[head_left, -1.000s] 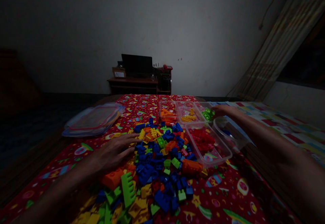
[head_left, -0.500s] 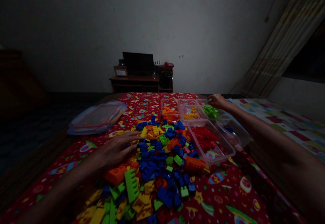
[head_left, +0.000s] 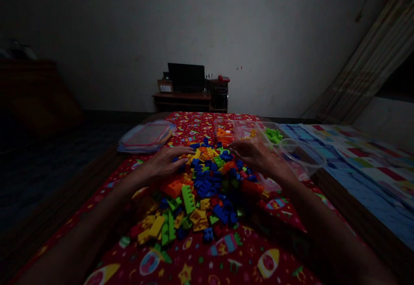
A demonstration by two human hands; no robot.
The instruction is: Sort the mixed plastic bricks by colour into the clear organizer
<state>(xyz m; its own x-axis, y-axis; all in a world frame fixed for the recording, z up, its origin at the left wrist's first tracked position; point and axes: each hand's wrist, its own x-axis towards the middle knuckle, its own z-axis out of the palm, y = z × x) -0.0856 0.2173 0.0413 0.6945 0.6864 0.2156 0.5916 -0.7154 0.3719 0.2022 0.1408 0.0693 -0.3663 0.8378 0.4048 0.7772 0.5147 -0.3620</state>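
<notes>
A loose pile of toy building blocks (head_left: 207,181) in blue, yellow, green, orange and red lies in the middle of the table. My left hand (head_left: 168,162) rests at its left edge, fingers stretched out over the blocks, with nothing seen in them. From the right, my right hand (head_left: 255,151) reaches over the far right side of the pile; its fingers point left and look apart, slightly blurred, and no block shows in them. Behind it stand clear plastic containers, one with orange blocks (head_left: 224,135), one with green blocks (head_left: 273,135). My right forearm covers most of the red blocks' container.
A red patterned cloth (head_left: 190,125) covers the table. Stacked plastic lids (head_left: 147,137) lie at the far left. A round-cornered clear container (head_left: 304,158) stands at the right edge. Beyond are a desk with a monitor (head_left: 186,77) and, at right, a chequered bed cover (head_left: 365,147).
My right hand has moved from the green blocks' container back left and nearer, to the pile. My left hand stays beside the pile. The view has shifted slightly.
</notes>
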